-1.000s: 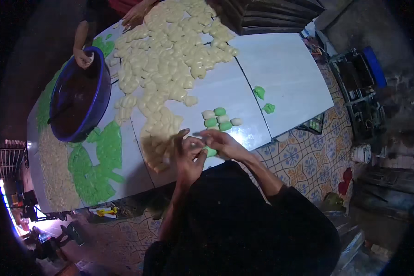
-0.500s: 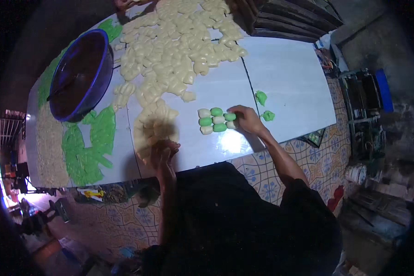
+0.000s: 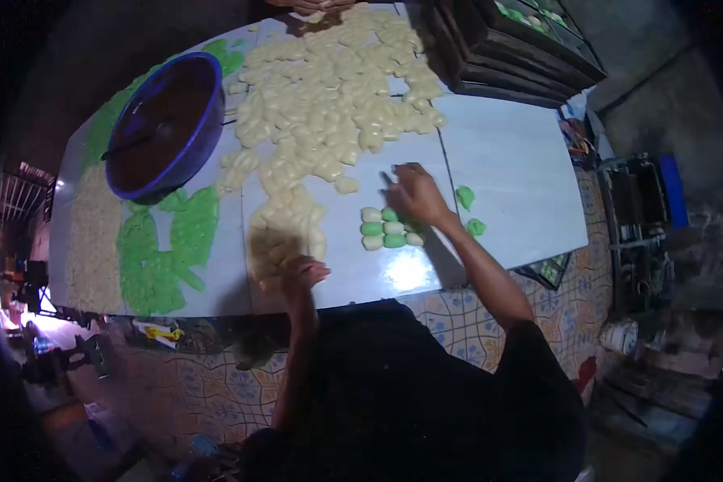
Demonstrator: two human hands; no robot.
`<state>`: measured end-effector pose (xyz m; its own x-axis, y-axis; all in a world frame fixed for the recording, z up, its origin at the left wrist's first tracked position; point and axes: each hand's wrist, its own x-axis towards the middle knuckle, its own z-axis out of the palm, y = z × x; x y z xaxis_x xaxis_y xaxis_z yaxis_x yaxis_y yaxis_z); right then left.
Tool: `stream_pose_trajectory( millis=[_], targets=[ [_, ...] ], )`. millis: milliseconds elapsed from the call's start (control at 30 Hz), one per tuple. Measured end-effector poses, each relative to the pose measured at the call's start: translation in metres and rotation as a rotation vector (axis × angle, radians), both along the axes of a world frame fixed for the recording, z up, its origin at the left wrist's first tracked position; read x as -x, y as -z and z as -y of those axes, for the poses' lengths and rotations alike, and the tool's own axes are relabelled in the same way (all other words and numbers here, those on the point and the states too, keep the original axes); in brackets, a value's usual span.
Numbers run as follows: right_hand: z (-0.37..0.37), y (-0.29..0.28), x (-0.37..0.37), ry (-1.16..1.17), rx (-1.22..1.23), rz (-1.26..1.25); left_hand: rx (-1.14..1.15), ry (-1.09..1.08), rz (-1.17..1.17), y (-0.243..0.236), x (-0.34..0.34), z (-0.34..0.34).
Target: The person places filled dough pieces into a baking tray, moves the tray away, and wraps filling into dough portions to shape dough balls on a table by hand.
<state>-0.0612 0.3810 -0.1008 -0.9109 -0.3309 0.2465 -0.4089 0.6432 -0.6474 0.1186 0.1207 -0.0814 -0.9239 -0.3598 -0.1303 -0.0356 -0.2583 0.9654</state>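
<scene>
My right hand is over the white tabletop, just beyond a small block of dough pieces. Its fingers are bent but apart, and I see nothing in them. The block has short rows of alternating cream and green pieces touching one another; the hand and wrist partly cover its far right corner. My left hand is at the near right edge of a cream dough patch, partly in shadow. Its fingers point right, loosely bent, with nothing visible in them. Two small green dough lumps lie right of my right wrist.
Many cream dough pieces cover the far middle. A big purple basin with a dark inside stands left, beside flattened green dough. Stacked dark trays stand far right. Another person's hands are at the far edge.
My right hand has left the right side of the dough block and moved away from me, past its far edge. My left hand stays by the cream patch. The whole view has shifted slightly.
</scene>
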Motion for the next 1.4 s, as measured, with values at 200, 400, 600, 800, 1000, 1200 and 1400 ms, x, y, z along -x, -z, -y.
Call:
stream_pose_trajectory(
  millis=[200,400,600,800,1000,1200,1400],
  targets=[
    [0.111,0.025,0.008,0.107,-0.159,-0.018,0.157,0.236,-0.070,-0.018,0.006,-0.007],
    [0.141,-0.060,-0.091,-0.420,0.326,0.413,-0.368,0.011,0.169,-0.012,-0.029,0.035],
    [0.171,-0.087,-0.121,-0.705,0.331,0.099,-0.943,0.146,-0.014,-0.045,0.004,0.053],
    [0.193,-0.108,-0.106,-0.362,0.424,0.219,-0.440,0.084,-0.179,-0.048,0.024,0.056],
    [0.223,-0.117,-0.092,-0.179,0.609,0.239,0.367,-0.064,-0.203,-0.052,0.030,0.078],
    [0.230,-0.106,-0.039,-0.364,0.500,0.089,0.353,-0.138,-0.348,-0.033,0.053,0.084],
    [0.252,-0.070,-0.024,-0.632,0.399,-0.053,-1.213,0.143,-0.105,-0.064,0.075,0.109]
  ],
)
